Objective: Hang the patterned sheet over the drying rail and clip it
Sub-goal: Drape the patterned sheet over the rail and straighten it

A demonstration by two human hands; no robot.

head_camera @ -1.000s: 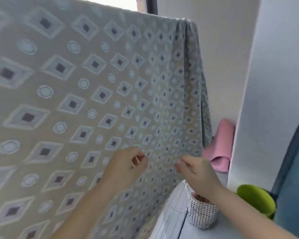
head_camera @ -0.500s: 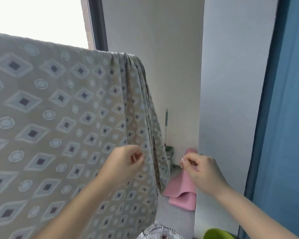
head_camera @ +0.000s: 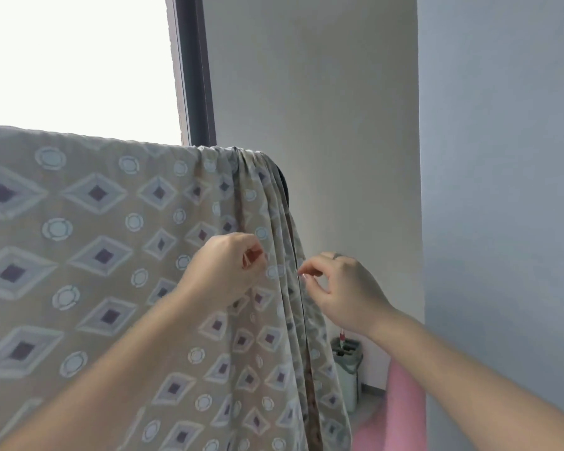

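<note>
The patterned sheet (head_camera: 95,255), beige with grey diamonds and circles, hangs over the drying rail. Only the rail's dark end (head_camera: 283,185) peeks out at the sheet's gathered right corner. My left hand (head_camera: 225,268) is curled in front of the sheet's right part, its fingers closed on a small pinkish thing that looks like a clip. My right hand (head_camera: 342,288) is just right of the sheet's hanging edge. Its thumb and forefinger pinch a tiny pale thing beside that edge; I cannot tell whether it touches the sheet.
A bright window with a dark frame (head_camera: 196,76) is behind the rail. Close on the right stands a grey wall (head_camera: 502,190). Low down by the back wall are a white mop bucket (head_camera: 347,366) and a pink object (head_camera: 402,411).
The view has tilted up from the basket to the top of the rail. Both hands rose and moved toward the sheet's right edge, fingers still closed.
</note>
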